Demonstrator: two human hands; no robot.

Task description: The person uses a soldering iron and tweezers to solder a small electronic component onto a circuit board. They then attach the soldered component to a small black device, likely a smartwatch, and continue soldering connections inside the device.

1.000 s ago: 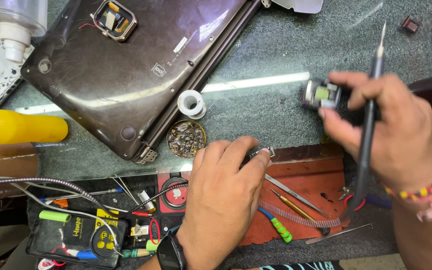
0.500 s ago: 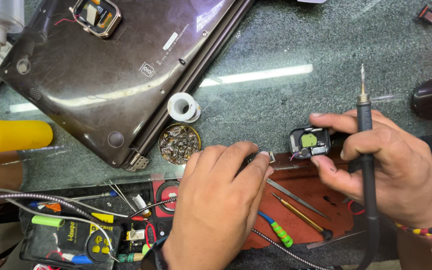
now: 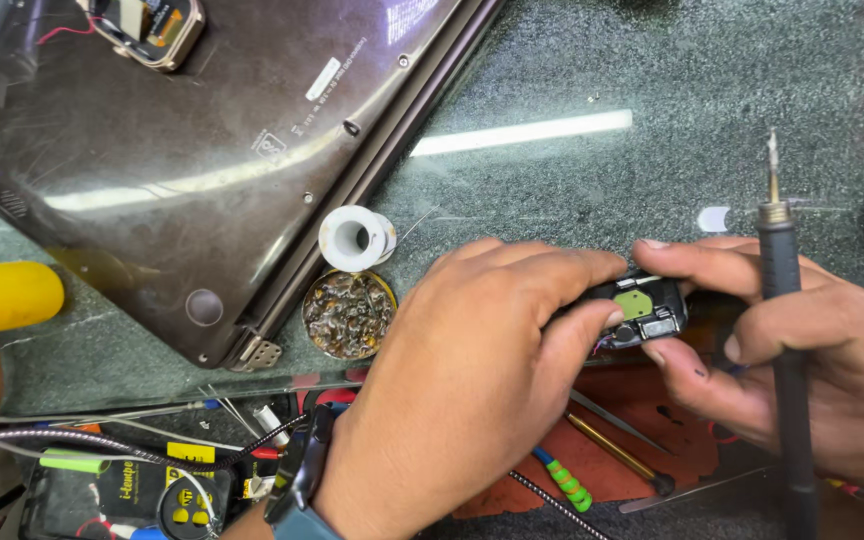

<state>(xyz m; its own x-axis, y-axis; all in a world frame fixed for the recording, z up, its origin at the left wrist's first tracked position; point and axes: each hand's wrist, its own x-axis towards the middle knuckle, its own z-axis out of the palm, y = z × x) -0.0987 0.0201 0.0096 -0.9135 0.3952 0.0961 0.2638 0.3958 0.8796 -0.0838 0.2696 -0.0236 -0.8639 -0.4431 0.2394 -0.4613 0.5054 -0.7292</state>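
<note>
Clutter crowds the left of my view: a yellow handle [image 3: 2, 297] lies on the green stone counter [image 3: 592, 80], an upturned laptop [image 3: 182, 150] carries a small opened watch [image 3: 147, 25], and just off its hinge a white solder spool [image 3: 356, 238] touches a tin of tip-cleaning wool [image 3: 349, 314]. Moving right, my left hand [image 3: 472, 380] pinches the near end of a small black module [image 3: 642, 310] with a green patch on top, held just above the counter's front edge. My right hand [image 3: 802, 350] closes on the module's far end with thumb and forefinger while the remaining fingers clamp a soldering iron [image 3: 782, 340], tip pointing up and away. That shared grip worries me: I judge the iron could slip or swing as the fingers adjust, and its tip might touch skin or the module. The module itself, pinched only at its ends, could twist loose and drop among the tweezers [image 3: 617, 425] on the red mat [image 3: 612, 470] below.
</note>
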